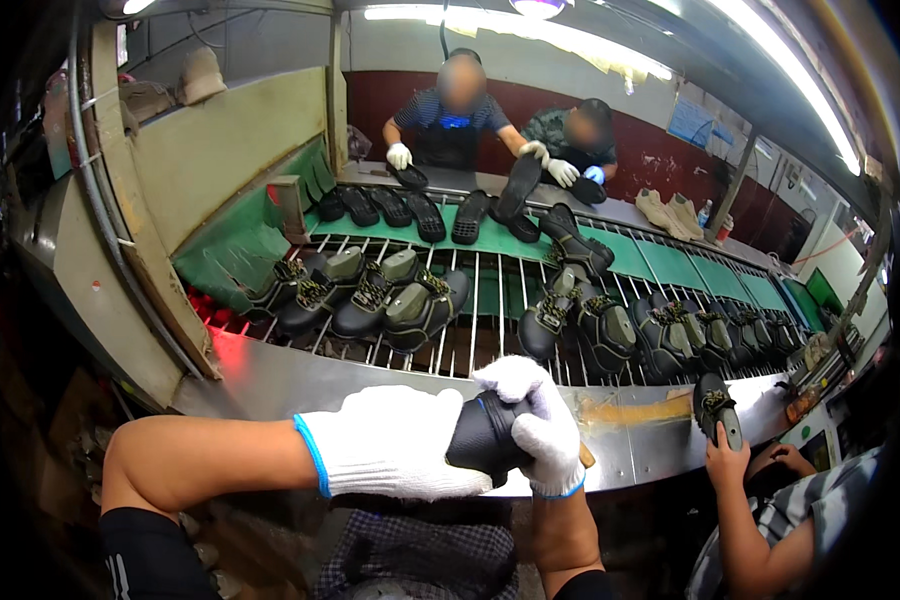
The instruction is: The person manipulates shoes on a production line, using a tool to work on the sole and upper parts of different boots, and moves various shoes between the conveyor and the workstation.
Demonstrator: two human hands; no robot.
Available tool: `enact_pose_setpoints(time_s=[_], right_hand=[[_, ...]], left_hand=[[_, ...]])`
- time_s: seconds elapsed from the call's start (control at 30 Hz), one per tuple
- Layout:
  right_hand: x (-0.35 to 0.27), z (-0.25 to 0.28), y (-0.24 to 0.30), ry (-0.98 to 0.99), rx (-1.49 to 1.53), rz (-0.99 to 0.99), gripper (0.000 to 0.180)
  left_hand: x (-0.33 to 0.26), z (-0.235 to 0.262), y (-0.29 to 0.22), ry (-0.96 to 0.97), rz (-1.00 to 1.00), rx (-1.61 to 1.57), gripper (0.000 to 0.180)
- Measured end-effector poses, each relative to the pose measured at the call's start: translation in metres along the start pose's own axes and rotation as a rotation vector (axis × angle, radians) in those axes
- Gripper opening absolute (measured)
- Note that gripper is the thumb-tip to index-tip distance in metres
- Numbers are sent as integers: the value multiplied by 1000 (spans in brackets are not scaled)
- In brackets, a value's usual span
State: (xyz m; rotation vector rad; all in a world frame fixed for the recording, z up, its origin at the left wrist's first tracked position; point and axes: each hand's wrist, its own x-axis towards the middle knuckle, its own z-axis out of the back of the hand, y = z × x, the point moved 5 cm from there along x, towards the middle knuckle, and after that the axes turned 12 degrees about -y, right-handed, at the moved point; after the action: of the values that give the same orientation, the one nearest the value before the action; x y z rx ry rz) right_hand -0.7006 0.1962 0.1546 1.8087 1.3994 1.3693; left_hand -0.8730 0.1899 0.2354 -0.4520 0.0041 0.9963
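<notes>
A black leather shoe (484, 440) is held between my two white-gloved hands, above the metal edge of the bench. My left hand (400, 440) closes around it from the left, its glove ending in a blue cuff. On the other side my right hand (545, 425) grips the shoe with bent fingers. A short brown, wood-like end (586, 456) sticks out beside my right palm; what it belongs to is hidden. Much of the shoe is covered by the gloves.
Black shoes on lasts (410, 310) stand in rows on a rack of metal rods (485, 300). Behind them, black soles (427, 217) lie on a green belt (450, 235). Two people work across the line. At right, another person's hand (727, 460) holds a shoe (715, 405).
</notes>
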Motion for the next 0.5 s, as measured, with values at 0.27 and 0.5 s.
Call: enact_pose_setpoints(time_s=[0.27, 0.5], right_hand=[[-34, 30, 25, -103, -164, 38, 38], [-70, 55, 43, -300, -300, 91, 36]], left_hand=[[9, -7, -32, -179, -343, 60, 79], [12, -23, -52, -355, -456, -31, 74]])
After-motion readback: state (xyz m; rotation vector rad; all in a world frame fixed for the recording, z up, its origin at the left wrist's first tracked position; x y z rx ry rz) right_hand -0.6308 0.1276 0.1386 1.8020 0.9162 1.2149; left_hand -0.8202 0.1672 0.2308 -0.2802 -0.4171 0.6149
